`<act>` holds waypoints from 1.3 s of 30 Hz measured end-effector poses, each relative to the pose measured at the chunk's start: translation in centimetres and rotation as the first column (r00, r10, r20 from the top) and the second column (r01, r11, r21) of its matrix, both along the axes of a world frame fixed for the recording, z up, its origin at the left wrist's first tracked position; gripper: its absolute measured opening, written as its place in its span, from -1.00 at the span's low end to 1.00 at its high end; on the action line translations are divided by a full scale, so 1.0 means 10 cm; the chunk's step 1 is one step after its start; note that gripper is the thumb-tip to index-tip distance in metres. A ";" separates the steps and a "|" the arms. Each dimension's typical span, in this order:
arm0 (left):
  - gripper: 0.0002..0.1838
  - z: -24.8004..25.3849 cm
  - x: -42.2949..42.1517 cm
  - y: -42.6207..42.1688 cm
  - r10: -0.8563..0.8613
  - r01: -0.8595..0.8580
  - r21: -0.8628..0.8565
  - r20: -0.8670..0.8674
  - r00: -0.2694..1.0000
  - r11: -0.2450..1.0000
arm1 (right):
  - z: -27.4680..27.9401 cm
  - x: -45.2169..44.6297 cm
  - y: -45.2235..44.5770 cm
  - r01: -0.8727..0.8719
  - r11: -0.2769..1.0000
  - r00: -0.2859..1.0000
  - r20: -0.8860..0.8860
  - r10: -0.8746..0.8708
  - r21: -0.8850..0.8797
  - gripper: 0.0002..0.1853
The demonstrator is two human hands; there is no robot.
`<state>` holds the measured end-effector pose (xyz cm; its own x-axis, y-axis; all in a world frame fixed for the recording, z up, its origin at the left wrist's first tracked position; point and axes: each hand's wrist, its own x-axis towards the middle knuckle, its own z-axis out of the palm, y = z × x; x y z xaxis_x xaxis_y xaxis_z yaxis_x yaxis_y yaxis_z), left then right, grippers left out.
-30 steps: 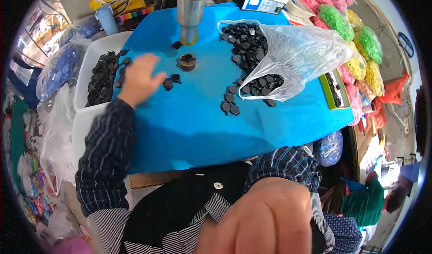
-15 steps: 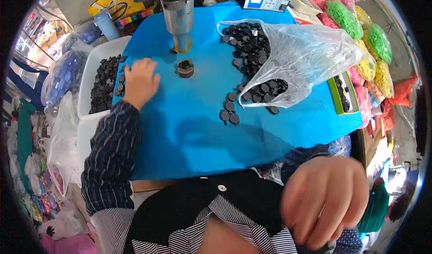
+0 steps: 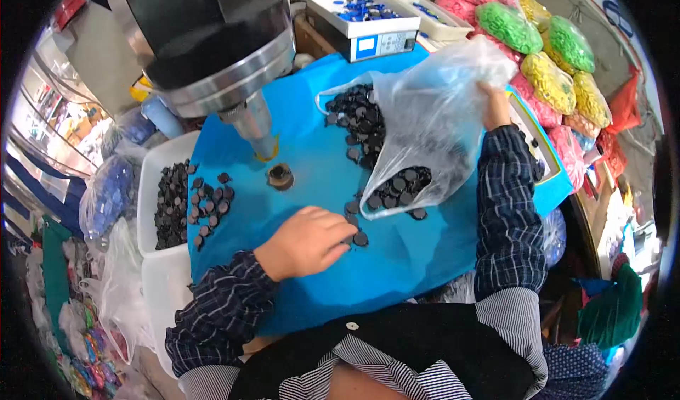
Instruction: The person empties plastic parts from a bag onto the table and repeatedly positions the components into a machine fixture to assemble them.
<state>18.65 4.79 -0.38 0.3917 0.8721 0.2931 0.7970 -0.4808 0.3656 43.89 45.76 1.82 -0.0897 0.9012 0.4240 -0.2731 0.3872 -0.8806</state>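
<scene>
My left hand (image 3: 309, 243) is over the middle of the blue cloth (image 3: 319, 286), its fingertips at the small black round parts (image 3: 360, 238) near the bag's opening. Whether it grips one of them is hard to tell. At the right, my right hand (image 3: 494, 105) grasps the closed end of the clear plastic bag (image 3: 432, 109). Black parts (image 3: 360, 120) spill from the bag's mouth onto the cloth. Another loose group of black parts (image 3: 209, 205) lies at the left. One black part sits on the small round fixture (image 3: 280, 177) below the metal press head (image 3: 253, 127).
A white bin (image 3: 168, 152) of black parts stands left. The large machine (image 3: 212, 46) rises at the upper left. Behind are a control box (image 3: 382, 44) with a tray of blue parts, and a green-edged box (image 3: 542, 148). Coloured bags (image 3: 549, 85) are piled right.
My left hand has moved from the left parts to those by the bag. My right hand has risen from near my body and taken hold of the bag. The view has shifted.
</scene>
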 end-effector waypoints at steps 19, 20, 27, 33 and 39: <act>-0.76 -0.03 0.31 1.51 0.408 -0.408 0.010 -0.031 0.912 0.913 | -0.18 -0.39 -2.48 -0.878 0.417 0.162 0.965 -0.207 0.236 -0.69; -0.75 -0.02 0.25 1.50 0.441 -0.440 -0.040 0.008 0.898 0.897 | -0.14 -0.35 -2.45 -0.866 0.429 0.215 0.965 -0.148 0.259 -0.70; -0.74 -0.04 0.32 1.46 0.415 -0.469 0.175 0.274 0.868 0.866 | -0.27 -0.70 -2.51 -0.853 0.434 0.303 0.952 -0.038 0.289 -0.73; -0.71 -0.22 0.40 1.60 0.386 -0.379 0.123 -0.036 0.922 0.917 | -0.24 -0.49 -2.51 -0.872 0.443 0.233 0.973 -0.002 0.209 -0.70; -0.72 0.19 0.07 1.10 0.195 -0.156 -0.120 0.702 0.685 0.980 | 0.11 -0.20 -2.25 -0.416 0.653 0.672 0.697 -0.248 0.633 -0.36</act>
